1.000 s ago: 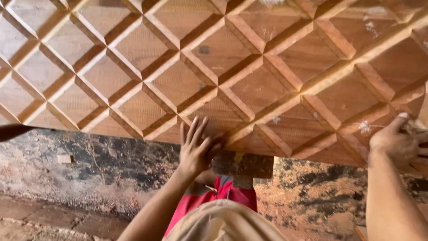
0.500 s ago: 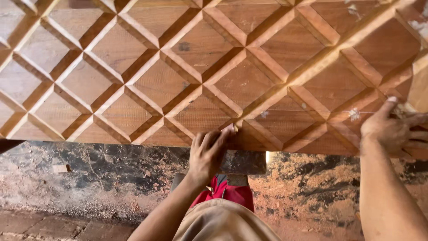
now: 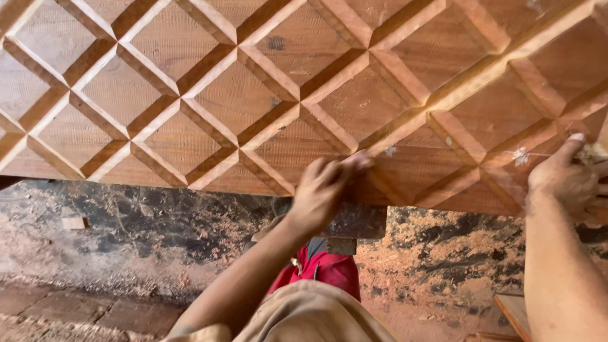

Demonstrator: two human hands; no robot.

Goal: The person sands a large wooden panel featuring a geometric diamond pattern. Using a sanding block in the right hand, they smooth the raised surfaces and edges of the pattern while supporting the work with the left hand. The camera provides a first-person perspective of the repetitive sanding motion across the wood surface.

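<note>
Wood panel (image 3: pixel 253 95), diamond-carved, reddish; left hand (image 3: pixel 326 190) curled on edge, right hand (image 3: pixel 567 180) pressing it.

A dusty floor (image 3: pixel 126 240), strewn with reddish sawdust and dark stains, lies below; a small wood offcut (image 3: pixel 75 223) rests at left.

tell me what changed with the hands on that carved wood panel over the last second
The left hand went from flat with spread fingers at the carved panel's near edge to curled, sliding right along that edge. It grips nothing visible. The right hand stayed resting on the panel at the right, thumb raised.
</note>
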